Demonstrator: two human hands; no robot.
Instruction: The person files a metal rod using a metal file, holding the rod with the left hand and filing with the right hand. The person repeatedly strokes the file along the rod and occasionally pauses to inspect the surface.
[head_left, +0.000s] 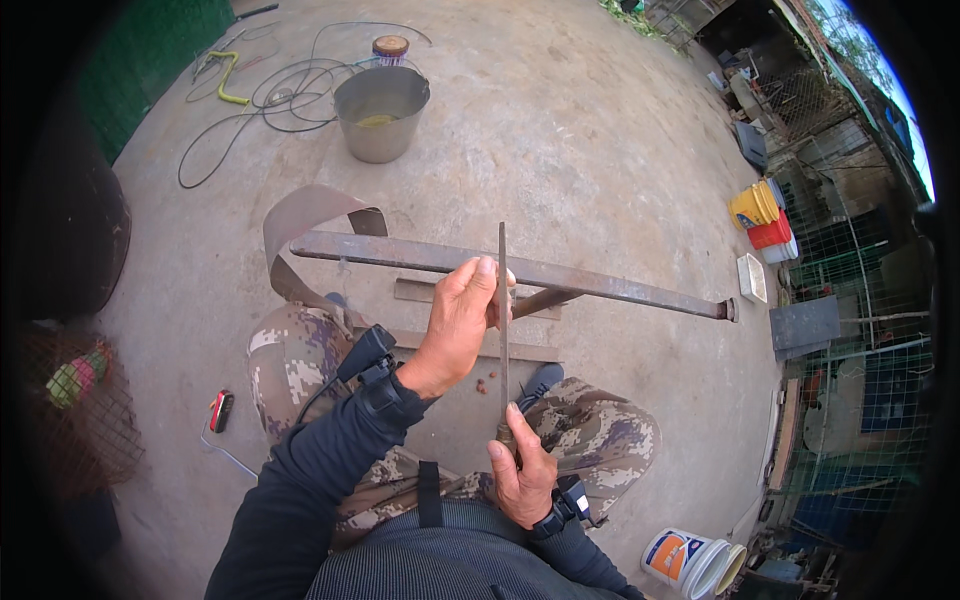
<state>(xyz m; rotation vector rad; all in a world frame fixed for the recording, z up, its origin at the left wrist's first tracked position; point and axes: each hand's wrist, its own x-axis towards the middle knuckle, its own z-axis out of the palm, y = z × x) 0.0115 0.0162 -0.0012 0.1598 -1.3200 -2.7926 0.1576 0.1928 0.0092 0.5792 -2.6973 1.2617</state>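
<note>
A long narrow metal file (503, 337) stands lengthwise before me, its tip pointing away. My right hand (525, 472) is closed around its wooden handle (505, 435). My left hand (465, 322) is at the file's upper part, thumb up; its fingers are partly hidden behind the blade, so what exactly they grip there cannot be told. Beyond the left hand a long flat metal bar (600, 281) runs crosswise, with a round cap at its right end and a slanting leg under it. A wide curved grey strip (300, 214) stands around its left end.
A grey bucket (379, 124) with a little liquid stands beyond the bar, beside coiled cable (292, 97) and a can (391, 49). A red-and-black tool (221, 411) lies at the left. Plastic pails (686, 559) lie at lower right. Wooden strips (450, 341) lie under the bar.
</note>
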